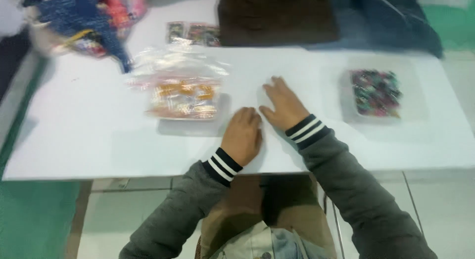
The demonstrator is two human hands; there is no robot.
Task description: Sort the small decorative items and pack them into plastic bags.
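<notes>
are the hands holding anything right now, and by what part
Nothing is held. The left hand rests curled on the white table; the right hand lies flat on it, beside the clear packet.

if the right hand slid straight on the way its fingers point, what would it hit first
Probably nothing soon: the right hand points up and slightly left over bare white table, towards the dark brown folded cloth at the far edge.
</notes>
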